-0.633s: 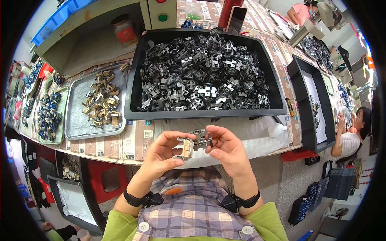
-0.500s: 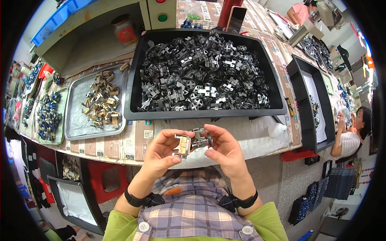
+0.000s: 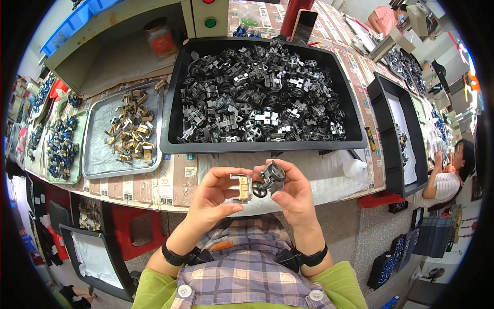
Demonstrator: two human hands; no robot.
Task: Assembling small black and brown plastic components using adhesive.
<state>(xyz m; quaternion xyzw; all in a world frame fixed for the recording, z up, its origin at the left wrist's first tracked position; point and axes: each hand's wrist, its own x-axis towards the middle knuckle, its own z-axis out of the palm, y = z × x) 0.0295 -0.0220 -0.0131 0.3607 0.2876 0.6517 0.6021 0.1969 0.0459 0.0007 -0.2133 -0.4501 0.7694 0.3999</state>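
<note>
Between the fingers and thumb of my left hand (image 3: pixel 213 193) is a small U-shaped metal bracket (image 3: pixel 244 188) with a tan block inside it. My right hand (image 3: pixel 293 193) pinches a dark wheeled metal part (image 3: pixel 271 177), its round spoked wheel turned upward and a second ring-like wheel below. The two parts sit side by side, very close; whether they touch is hard to tell. Both hands are over the near edge of the table. Beyond them, a large black tray (image 3: pixel 262 147) is heaped with similar wheeled parts.
To the left, a metal tray (image 3: pixel 92 149) holds tan-and-metal brackets, and a green tray (image 3: pixel 77 167) holds blue parts. A deep black tray (image 3: pixel 383 126) stands at right. Behind are a phone (image 3: pixel 304 26) and a machine housing with a green button (image 3: pixel 210 23). Two other people sit at the right.
My right hand has turned the wheeled part, so its spoked wheel now faces up. My left hand has shifted slightly right with the bracket, its tan block still showing.
</note>
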